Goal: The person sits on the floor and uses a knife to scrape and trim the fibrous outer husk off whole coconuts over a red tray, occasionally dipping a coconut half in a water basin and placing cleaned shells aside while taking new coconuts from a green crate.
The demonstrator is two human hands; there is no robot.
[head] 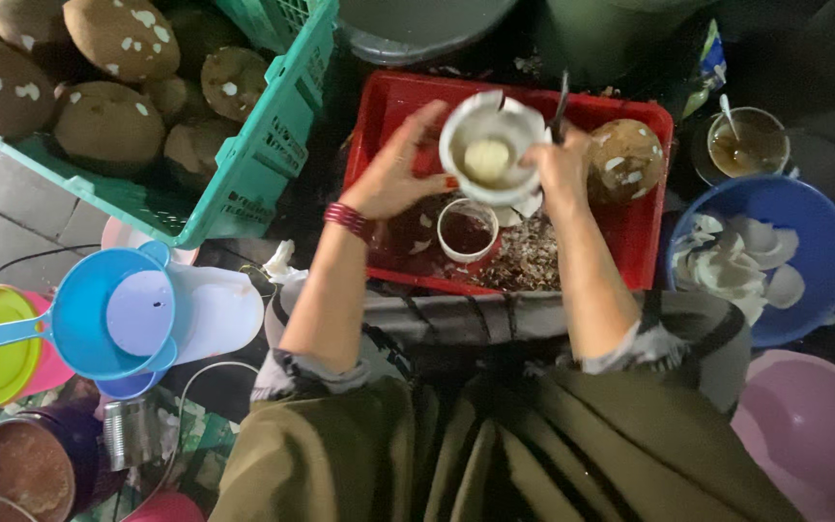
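Note:
Both my hands hold a white coconut half (491,147) over a red plastic crate (642,253). My left hand (393,169) cups its left side, fingers spread along the rim. My right hand (558,166) grips its right side and also holds a dark thin tool (561,104) that points upward. A pale round lump sits inside the coconut half. Below it in the crate stands a small white cup (467,232) with dark liquid. A brown husked coconut (624,159) lies in the crate's right part, amid shavings.
A green crate (273,145) of brown coconuts stands at upper left. A blue bowl (814,227) with white coconut pieces is right, a pink basin (814,430) below it. A cup with a spoon (748,143) sits upper right. Blue and white jugs (137,314) and coloured lids lie left.

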